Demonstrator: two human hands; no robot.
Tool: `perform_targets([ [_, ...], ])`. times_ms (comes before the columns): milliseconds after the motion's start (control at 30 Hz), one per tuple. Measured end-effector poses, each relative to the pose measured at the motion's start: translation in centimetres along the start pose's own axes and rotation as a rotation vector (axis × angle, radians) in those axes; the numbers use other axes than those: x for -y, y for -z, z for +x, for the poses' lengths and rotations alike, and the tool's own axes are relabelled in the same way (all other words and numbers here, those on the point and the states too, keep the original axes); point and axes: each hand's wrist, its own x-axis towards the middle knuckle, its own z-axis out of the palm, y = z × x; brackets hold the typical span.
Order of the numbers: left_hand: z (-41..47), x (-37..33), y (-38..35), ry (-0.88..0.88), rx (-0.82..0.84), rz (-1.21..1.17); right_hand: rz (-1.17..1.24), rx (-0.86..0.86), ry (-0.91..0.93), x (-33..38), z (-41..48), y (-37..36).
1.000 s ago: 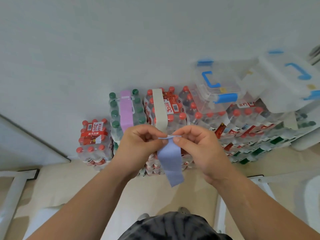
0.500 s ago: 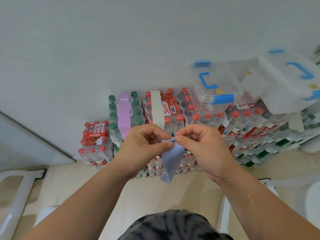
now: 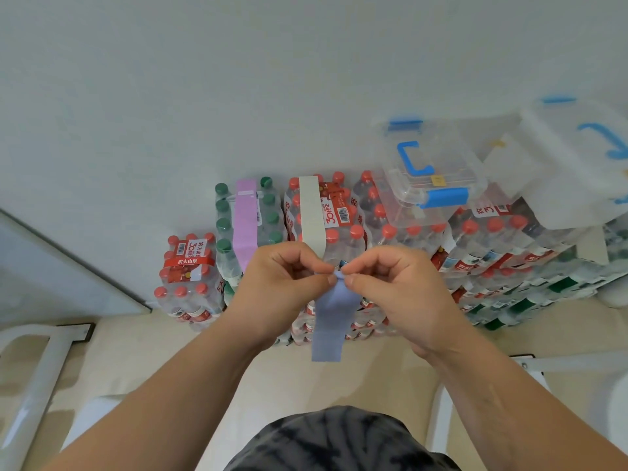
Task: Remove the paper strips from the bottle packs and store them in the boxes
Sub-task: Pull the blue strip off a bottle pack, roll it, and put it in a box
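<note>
Against the pale wall, shrink-wrapped bottle packs (image 3: 492, 253) are stacked in a row on the floor, and a person stands over them with both hands raised in front. The left hand (image 3: 282, 283) and the right hand (image 3: 397, 290) meet at their fingertips. Each pinches the top end of a blue paper strip (image 3: 331, 321) between thumb and forefinger. That strip is a flat, matte, periwinkle band with straight edges. Its top is bunched and creased where the fingers squeeze it, and the rest hangs loose below the hands, free of any pack. Behind the hands, a lilac strip (image 3: 245, 222) lies lengthwise over a pack of green-capped bottles (image 3: 272, 219). Just beside it, a cream strip (image 3: 311, 212) runs over a pack of red-capped bottles (image 3: 346, 232). To the right, a clear plastic box (image 3: 431, 178) with a blue handle and blue clasps sits on top of the packs, lid on. A second such box (image 3: 571, 164), blurred, rests further right.
</note>
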Motion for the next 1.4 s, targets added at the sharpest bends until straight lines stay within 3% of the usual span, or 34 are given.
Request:
perform_targets([
  [233, 0.6, 0.2, 0.2, 0.016, 0.030, -0.024, -0.028, -0.046, 0.025, -0.5, 0.4, -0.1],
  [433, 0.8, 0.4, -0.1, 0.016, 0.021, 0.006, 0.015, -0.035, -0.060, -0.9, 0.8, 0.2],
  [667, 1.2, 0.7, 0.3, 0.082, 0.011, -0.148, -0.029, -0.034, -0.002, -0.6, 1.3, -0.4],
  [1400, 0.5, -0.3, 0.4, 0.018, -0.012, -0.029, 0.038, 0.006, 0.016, -0.8, 1.2, -0.8],
])
